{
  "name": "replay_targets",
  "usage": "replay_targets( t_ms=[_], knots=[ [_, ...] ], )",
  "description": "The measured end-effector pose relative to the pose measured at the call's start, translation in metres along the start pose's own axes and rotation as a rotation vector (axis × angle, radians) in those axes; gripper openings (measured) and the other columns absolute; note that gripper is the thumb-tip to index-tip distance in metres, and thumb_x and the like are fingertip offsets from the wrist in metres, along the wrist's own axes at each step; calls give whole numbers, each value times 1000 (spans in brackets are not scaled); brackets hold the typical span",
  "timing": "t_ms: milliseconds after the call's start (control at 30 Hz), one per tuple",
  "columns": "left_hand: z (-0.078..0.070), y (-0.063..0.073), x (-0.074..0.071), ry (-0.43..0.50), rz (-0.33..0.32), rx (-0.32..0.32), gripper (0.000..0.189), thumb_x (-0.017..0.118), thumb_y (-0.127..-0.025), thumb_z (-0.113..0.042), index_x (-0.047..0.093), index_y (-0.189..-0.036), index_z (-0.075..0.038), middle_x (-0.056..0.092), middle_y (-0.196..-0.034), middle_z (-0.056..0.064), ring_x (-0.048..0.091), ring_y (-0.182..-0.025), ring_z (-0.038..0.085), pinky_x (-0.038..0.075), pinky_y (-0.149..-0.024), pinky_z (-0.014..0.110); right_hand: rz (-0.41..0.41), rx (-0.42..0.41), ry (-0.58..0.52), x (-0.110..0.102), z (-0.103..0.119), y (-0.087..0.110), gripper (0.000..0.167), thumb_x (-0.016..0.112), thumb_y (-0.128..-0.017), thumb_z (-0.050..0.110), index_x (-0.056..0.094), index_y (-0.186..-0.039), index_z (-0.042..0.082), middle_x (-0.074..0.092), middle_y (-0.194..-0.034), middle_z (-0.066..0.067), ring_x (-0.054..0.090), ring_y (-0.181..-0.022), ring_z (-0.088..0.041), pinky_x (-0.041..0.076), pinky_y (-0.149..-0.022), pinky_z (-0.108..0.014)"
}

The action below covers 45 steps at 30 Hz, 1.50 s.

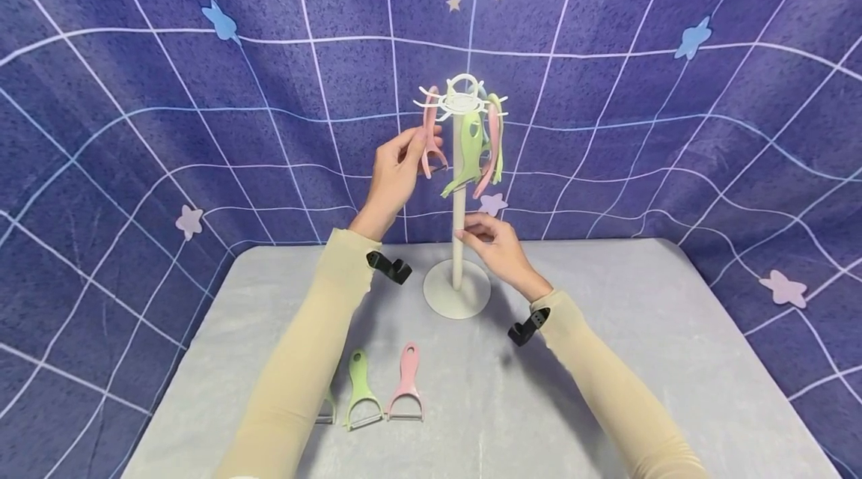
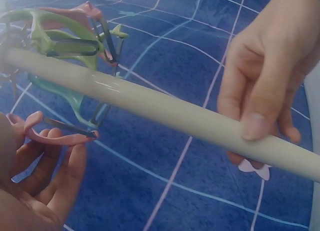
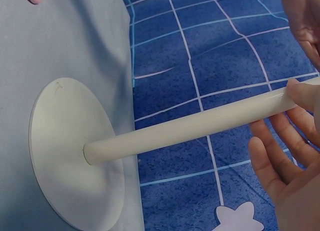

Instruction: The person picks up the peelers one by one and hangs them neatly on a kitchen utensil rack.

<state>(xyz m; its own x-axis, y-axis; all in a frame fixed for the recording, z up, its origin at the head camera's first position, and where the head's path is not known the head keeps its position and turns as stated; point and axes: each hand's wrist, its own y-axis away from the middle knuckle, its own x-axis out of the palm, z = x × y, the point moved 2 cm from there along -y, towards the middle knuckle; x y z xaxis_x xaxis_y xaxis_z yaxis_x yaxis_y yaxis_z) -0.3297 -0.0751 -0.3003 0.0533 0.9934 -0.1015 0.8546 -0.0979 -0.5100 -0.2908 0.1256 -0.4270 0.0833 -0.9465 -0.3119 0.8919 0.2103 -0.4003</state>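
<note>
My left hand [image 1: 396,171] pinches a pink peeler [image 1: 429,136] upright at the left side of a white stand's hook ring [image 1: 462,102]. The peeler's top is level with the hooks; whether one passes through its hole I cannot tell. Lower down, my right hand [image 1: 497,245] grips the white pole [image 1: 459,209] between thumb and fingers, seen also in the right wrist view. From the ring hang a green peeler [image 1: 471,144], another pink peeler [image 1: 494,136] and a second green one behind it. A teal peeler [image 2: 70,97] shows beyond the pole in the left wrist view.
The stand's round base [image 1: 471,301] rests on the grey table [image 1: 606,359]. Nearer me lie a green peeler [image 1: 359,370] and a pink peeler [image 1: 409,368], with another green one partly under my left sleeve [image 1: 296,367]. A patterned blue curtain [image 1: 269,127] hangs behind.
</note>
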Motion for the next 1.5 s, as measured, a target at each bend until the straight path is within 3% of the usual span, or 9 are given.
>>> replay_targets(
  t_ms=[133, 367, 533, 667, 933, 1067, 1233, 1367, 1500],
  knots=[
    [-4, -8, 3, 28, -4, 5, 40, 51, -116, -29, 71, -134, 1, 76, -122, 20, 76, -104, 22, 66, -88, 31, -3, 4, -1, 0, 0, 0, 21, 76, -101, 10, 76, -120, 4, 80, -105, -15, 76, -97, -26, 63, -91, -36],
    [-14, -21, 4, 42, 0, 2, 39, 51, -116, -26, 70, -135, 2, 75, -119, 24, 74, -102, 21, 65, -95, 35, -3, 14, -23, 0, -2, 0, 20, 77, -100, 10, 76, -119, 3, 79, -103, -17, 75, -96, -32, 62, -93, -52],
    [-20, -24, 5, 49, 23, -1, 36, 51, -116, -24, 72, -130, 2, 76, -106, 20, 72, -95, 19, 64, -95, 35, -6, 20, -38, 1, -2, 1, 23, 77, -100, 8, 75, -121, -1, 78, -106, -23, 74, -97, -38, 61, -94, -55],
    [-19, -24, 5, 36, 39, 3, 37, 51, -116, -25, 72, -131, 2, 76, -106, 17, 72, -94, 19, 64, -96, 34, -5, 28, -43, 1, -2, 1, 25, 75, -100, 6, 74, -124, -3, 77, -108, -25, 74, -98, -38, 60, -94, -57],
    [-15, -22, 4, 9, 65, 16, 39, 50, -116, -28, 70, -136, 0, 76, -110, 19, 72, -101, 23, 63, -99, 33, -11, 24, -29, 1, -3, 1, 22, 77, -100, 10, 76, -121, 2, 79, -105, -18, 75, -94, -25, 62, -91, -47],
    [-14, -21, 6, 5, 79, 20, 39, 50, -116, -27, 69, -138, -1, 77, -120, 19, 72, -103, 24, 62, -100, 34, -8, 12, -35, 0, -4, 1, 22, 77, -101, 11, 77, -121, 4, 79, -104, -16, 75, -95, -27, 62, -92, -51],
    [-12, -20, 6, 8, 83, 12, 37, 50, -116, -22, 68, -141, -1, 77, -120, 18, 72, -105, 30, 62, -102, 36, -4, 13, -35, 0, -4, 1, 21, 77, -101, 12, 77, -121, 5, 79, -105, -16, 75, -96, -29, 62, -92, -48],
    [-12, -19, 5, 4, 91, 26, 36, 50, -116, -20, 67, -141, -1, 76, -121, 17, 71, -102, 27, 62, -100, 36, 0, 26, -42, 0, -4, -1, 23, 76, -101, 10, 76, -122, 2, 79, -107, -20, 75, -97, -36, 62, -91, -48],
    [-11, -18, 5, -8, 96, 34, 37, 50, -116, -24, 70, -136, -1, 76, -119, 18, 69, -97, 30, 62, -97, 34, 9, 44, -41, -2, 13, 2, 24, 74, -101, 4, 74, -123, -4, 77, -108, -26, 74, -99, -42, 62, -89, -37]
  ],
)
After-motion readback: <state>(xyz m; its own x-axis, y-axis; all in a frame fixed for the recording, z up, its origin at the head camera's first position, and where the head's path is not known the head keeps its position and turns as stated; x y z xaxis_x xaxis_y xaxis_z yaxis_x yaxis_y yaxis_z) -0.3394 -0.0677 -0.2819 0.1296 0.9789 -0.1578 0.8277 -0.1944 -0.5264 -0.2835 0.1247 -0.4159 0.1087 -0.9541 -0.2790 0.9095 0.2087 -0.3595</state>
